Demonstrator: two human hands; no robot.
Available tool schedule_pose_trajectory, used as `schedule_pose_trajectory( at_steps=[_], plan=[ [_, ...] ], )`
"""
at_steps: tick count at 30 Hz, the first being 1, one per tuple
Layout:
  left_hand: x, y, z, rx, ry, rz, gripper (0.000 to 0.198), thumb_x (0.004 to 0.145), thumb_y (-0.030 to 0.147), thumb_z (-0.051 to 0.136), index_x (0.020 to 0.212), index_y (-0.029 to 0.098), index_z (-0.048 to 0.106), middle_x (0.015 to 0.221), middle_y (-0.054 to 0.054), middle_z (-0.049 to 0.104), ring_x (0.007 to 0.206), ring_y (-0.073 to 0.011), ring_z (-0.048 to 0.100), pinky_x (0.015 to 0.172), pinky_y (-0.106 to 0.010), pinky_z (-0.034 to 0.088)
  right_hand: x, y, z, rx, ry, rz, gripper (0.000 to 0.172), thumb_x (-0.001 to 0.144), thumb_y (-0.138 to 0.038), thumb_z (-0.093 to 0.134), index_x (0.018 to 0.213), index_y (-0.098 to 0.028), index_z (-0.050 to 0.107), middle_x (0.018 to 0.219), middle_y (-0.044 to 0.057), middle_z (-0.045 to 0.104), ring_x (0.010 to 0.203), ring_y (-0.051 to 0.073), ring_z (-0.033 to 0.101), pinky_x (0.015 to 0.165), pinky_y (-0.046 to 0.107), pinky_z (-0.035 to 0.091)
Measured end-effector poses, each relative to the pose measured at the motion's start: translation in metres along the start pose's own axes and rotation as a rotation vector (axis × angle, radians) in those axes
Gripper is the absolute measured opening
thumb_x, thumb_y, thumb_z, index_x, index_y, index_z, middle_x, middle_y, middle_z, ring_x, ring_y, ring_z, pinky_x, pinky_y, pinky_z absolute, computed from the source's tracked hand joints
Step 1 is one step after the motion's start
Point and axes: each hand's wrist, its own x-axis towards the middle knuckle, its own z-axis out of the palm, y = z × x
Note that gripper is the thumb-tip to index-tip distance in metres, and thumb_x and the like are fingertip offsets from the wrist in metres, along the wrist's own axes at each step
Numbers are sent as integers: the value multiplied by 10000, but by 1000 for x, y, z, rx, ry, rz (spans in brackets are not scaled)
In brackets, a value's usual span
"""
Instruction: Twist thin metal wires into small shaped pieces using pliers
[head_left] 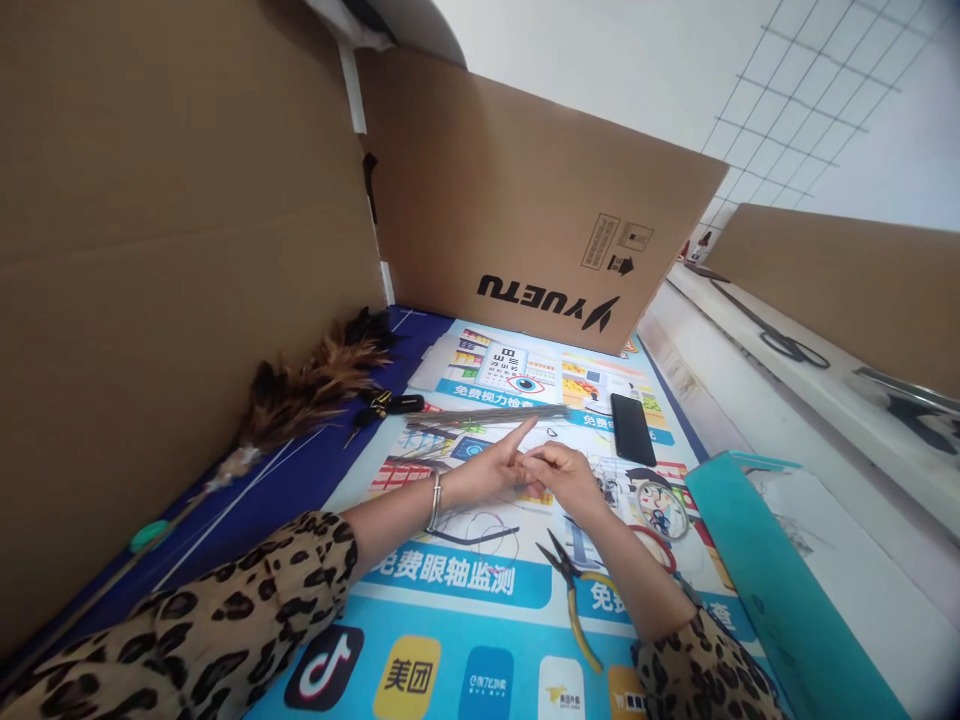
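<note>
- Near, beside the right forearm, lie pliers (574,605) with yellow handles, tips parted.
- Beyond them, the right hand (568,482) bends its fingers against the left hand's; whether it pinches anything, I cannot tell.
- The left hand (495,470) stretches its index finger outward; its grip is hidden too.
- Right of the hands sits a small round dish (684,510).
- Farther, a phone (632,429) lies to the right.
- Just past the left hand lies a bundle of thin rods (487,415).
- Far back stands printed cardboard (525,180).
</note>
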Motion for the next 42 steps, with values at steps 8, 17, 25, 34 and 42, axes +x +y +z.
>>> schedule_pose_trajectory(
  at_steps=[8, 17, 25, 34, 42],
  plan=[
    [-3, -1, -9, -43, -19, 7, 765, 739, 165, 607, 1374, 261, 189, 1065, -90, 574, 1025, -189, 514, 870, -345, 372, -1, -14, -15, -272, 145, -115, 206, 810, -350, 490, 798, -214, 645, 750, -7, 620, 706, 119, 551, 660, 226, 401],
    [-5, 1, -19, 131, 241, 52, 533, 761, 288, 590, 1251, 217, 392, 1191, -120, 516, 1116, -208, 470, 963, -408, 313, 1, 15, -18, -262, 115, -26, 214, 781, -365, 506, 766, -191, 630, 694, -12, 608, 634, 110, 526, 590, 213, 390],
    [-3, 1, -17, 188, 398, 56, 390, 770, 342, 553, 1097, 138, 497, 973, -94, 619, 870, -165, 580, 804, -337, 432, 2, 25, -18, -237, 78, 12, 254, 778, -407, 504, 748, -182, 618, 635, -17, 588, 596, 109, 505, 560, 212, 384],
    [-6, 5, -16, 388, 462, 86, 296, 762, 345, 555, 988, 154, 582, 892, -50, 633, 820, -150, 576, 750, -289, 435, -2, 7, -18, -319, 146, -135, 189, 808, -342, 504, 786, -207, 634, 774, 12, 621, 744, 136, 550, 691, 242, 408],
    [-10, 16, -12, 607, 449, 172, 234, 783, 331, 528, 879, 159, 655, 883, -46, 638, 830, -151, 566, 770, -268, 420, -3, 16, 4, -293, 81, -95, 127, 766, -310, 560, 785, -216, 644, 751, 2, 628, 689, 128, 559, 639, 232, 412]
  ],
)
